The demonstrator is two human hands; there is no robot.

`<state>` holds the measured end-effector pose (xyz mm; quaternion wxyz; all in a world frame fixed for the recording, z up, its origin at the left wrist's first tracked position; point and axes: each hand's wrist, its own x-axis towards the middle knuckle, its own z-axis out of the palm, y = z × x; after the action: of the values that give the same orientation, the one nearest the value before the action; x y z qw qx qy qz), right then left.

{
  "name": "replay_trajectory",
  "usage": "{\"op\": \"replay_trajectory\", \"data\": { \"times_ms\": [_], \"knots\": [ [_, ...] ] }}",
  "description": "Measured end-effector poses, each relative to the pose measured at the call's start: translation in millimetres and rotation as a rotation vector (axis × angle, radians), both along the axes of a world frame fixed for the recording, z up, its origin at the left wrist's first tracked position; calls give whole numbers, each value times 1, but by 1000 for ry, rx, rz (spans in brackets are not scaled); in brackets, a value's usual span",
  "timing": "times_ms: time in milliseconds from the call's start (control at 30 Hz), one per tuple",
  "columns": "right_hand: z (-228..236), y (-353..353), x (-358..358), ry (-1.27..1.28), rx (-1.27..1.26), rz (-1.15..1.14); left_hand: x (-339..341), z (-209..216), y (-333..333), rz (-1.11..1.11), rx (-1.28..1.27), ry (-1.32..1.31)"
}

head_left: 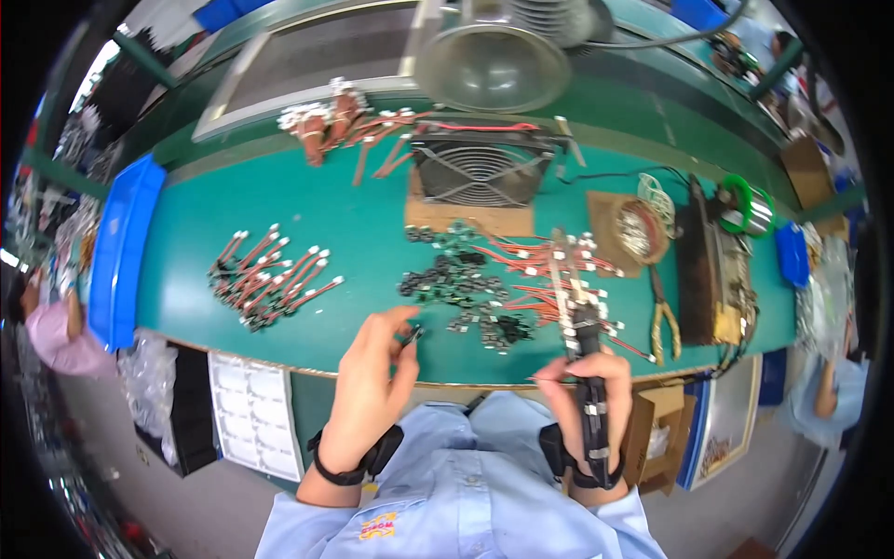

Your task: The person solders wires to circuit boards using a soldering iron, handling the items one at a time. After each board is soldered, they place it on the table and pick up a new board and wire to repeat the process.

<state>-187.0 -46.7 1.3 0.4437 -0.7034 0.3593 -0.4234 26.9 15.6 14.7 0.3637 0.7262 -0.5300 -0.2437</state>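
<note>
My left hand [372, 368] is raised over the table's near edge. Thumb and fingers pinch a small black electronic part [413, 333]. On the right, my right hand [596, 382] grips a long black-handled tool [592, 415], its exact kind unclear, which points away from me over the wires. Near its thumb a thin reddish tip shows, too small to name. Between the hands lies a loose pile of small black parts [456, 279]. Red-and-black wire leads [531, 256] with white connectors are spread beside and partly under the tool.
Finished-looking wire leads [275, 279] lie in a bunch at left, near a blue bin [126, 252]. A fan [482, 172] stands at the back beneath a lamp-shaped hood [494, 70]. Yellow-handled pliers [664, 326], a round container [643, 231] and a green wire spool [748, 207] sit at right.
</note>
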Motion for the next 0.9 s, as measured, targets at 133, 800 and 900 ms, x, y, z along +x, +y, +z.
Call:
{"op": "replay_trajectory", "data": {
  "times_ms": [133,800,900],
  "knots": [
    [12,-2,7,-102,85,51,-16,5,-1,-148,-15,531],
    [33,-6,15,-10,24,173,-26,-9,-7,-345,113,1665],
    [36,-12,17,42,-146,143,-27,-9,-8,-342,133,1702]
  ]
}}
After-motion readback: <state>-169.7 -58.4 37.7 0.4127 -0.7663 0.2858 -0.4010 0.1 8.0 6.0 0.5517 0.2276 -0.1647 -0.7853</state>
